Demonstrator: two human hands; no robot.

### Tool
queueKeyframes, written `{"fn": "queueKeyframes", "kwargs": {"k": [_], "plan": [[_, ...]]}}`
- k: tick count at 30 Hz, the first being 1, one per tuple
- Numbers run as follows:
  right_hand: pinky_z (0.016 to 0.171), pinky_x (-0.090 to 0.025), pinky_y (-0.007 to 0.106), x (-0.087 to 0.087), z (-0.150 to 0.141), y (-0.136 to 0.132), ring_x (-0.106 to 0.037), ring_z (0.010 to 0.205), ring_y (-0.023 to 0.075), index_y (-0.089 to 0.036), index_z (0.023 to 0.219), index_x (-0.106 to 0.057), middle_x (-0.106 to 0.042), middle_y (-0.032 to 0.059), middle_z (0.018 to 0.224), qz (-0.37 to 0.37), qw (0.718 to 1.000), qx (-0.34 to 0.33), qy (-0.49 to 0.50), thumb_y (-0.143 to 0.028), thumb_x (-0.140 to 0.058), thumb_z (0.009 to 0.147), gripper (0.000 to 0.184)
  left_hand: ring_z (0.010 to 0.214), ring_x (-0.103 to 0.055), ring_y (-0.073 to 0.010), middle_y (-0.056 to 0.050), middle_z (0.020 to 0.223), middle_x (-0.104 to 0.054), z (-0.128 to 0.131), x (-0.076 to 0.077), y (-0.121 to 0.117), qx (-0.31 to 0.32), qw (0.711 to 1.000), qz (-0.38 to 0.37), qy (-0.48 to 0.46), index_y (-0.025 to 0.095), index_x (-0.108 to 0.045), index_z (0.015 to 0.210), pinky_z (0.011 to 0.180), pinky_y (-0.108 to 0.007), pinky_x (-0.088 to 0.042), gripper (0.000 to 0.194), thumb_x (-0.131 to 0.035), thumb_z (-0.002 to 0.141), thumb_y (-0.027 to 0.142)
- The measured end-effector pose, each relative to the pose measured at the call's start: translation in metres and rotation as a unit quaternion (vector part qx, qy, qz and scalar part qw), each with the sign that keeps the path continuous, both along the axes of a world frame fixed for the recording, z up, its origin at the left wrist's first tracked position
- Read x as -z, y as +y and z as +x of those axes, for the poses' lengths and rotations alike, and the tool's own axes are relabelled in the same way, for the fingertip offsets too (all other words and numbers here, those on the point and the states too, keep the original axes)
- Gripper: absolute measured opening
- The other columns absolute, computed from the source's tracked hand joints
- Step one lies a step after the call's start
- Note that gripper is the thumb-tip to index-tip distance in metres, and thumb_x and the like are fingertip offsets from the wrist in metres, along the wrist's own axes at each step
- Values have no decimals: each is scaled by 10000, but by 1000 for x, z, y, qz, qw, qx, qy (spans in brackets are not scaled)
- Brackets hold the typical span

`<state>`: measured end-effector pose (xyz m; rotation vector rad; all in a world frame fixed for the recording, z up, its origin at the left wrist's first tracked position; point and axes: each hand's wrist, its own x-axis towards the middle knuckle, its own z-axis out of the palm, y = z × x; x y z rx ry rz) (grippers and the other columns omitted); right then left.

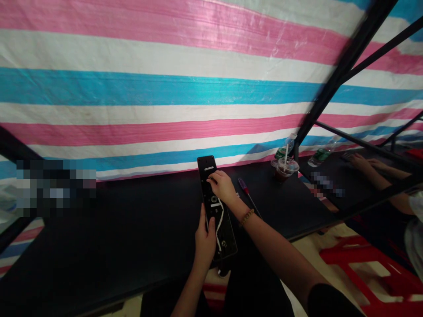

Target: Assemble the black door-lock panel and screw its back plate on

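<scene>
- Fingers of the left hand [206, 243] clasp the panel [228, 233], over the table's [132, 229] near edge; the right hand's [222, 186] pinch at its upper half, contents unclear.
- Work seems under way: cable [222, 214] along the panel, fastening unclear.
- Screwdriver [243, 186] lies right of the panel.

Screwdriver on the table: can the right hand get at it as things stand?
Probably yes: the screwdriver lies on the black table close beside the right hand, and nothing covers its handle. That hand is over the black panel, so it would need to move aside.
</scene>
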<state>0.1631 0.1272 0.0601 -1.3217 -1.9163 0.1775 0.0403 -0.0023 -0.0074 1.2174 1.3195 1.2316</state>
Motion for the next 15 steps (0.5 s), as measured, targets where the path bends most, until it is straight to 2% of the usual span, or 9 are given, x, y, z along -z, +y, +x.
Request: {"fn": "queueKeyframes", "kwargs": {"k": [3, 6, 8, 10, 12, 14, 15], "plan": [[874, -488, 330, -4, -1, 1, -613, 913, 209, -189, 907, -715, -684, 72, 920, -6, 1000, 11, 8, -189, -629, 929, 89, 1438, -432, -252, -81, 1541, -487, 1, -2, 0, -9, 1000, -10, 2, 249, -338, 1557, 1200, -415, -328, 637, -505, 977, 454], [866, -503, 313, -17, 6, -13, -622, 909, 192, -187, 1055, -693, -675, 62, 965, -12, 998, 6, 60, -214, -664, 907, 153, 1445, -420, -253, -65, 1550, -474, 0, -1, 0, -14, 1000, -5, -10, 265, -384, 1536, 1203, -417, -326, 597, -502, 982, 455], [868, -508, 316, -25, 14, -43, -620, 918, 187, -182, 1154, -655, -663, 60, 986, -4, 995, 11, 103, -241, -661, 909, 252, 1445, -421, -250, -55, 1556, -466, -1, 0, 0, -10, 1000, 2, -24, 278, -391, 1531, 1201, -415, -330, 585, -501, 984, 455], [849, -511, 316, -26, 23, -86, -620, 914, 184, -189, 1096, -669, -657, 55, 965, -18, 994, -1, 108, -252, -621, 932, 182, 1452, -410, -243, -53, 1566, -453, -1, 2, 1, 0, 999, 3, -33, 272, -376, 1538, 1205, -406, -322, 596, -500, 985, 455], [809, -524, 300, -18, 30, -133, -631, 885, 175, -206, 1011, -694, -665, 44, 933, -85, 990, -75, 83, -255, -593, 950, 128, 1464, -388, -236, -56, 1575, -440, -2, 3, 1, 4, 999, 3, -31, 255, -368, 1542, 1214, -386, -302, 611, -501, 981, 458], [829, -538, 311, -1, 34, -171, -641, 923, 189, -223, 1061, -710, -675, 51, 974, -139, 981, -134, 33, -294, -667, 912, 171, 1473, -371, -231, -58, 1582, -430, -1, 2, 0, 3, 1000, 8, -21, 246, -367, 1543, 1219, -371, -289, 615, -497, 980, 457], [845, -543, 319, 9, 34, -183, -644, 956, 198, -227, 1124, -704, -680, 67, 1032, -141, 981, -136, 16, -299, -676, 908, 229, 1475, -369, -230, -58, 1585, -425, 0, 2, 0, 1, 1000, 12, -15, 244, -367, 1544, 1220, -367, -289, 614, -493, 981, 453]]}}
